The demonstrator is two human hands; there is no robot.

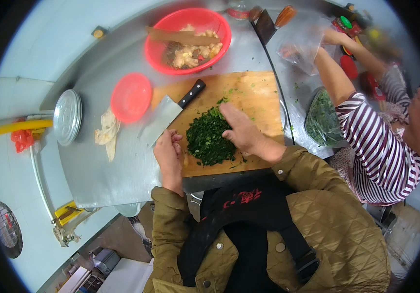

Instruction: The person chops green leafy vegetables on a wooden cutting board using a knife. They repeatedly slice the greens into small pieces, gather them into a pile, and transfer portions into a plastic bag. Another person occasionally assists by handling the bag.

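Note:
A mound of finely chopped dark green leaves (210,137) lies on the wooden cutting board (257,91). My right hand (244,132) rests against the mound's right side, fingers together and thumb apart, holding nothing that I can see. Left of the mound, my left hand (168,154) is half curled beside the blade's lower corner; whether its fingers grip anything is hidden. A cleaver (162,116) lies flat across the board's left edge, its black riveted handle (191,94) pointing away from me and to the right.
Behind the board stands a red plastic basin (151,55) with ginger. A small red lid or dish (131,97), a cream cloth (106,128) and stacked metal lids (68,117) lie leftward. At right, a co-worker's arms (336,73) handle a clear bag (305,51), near bagged greens (323,119).

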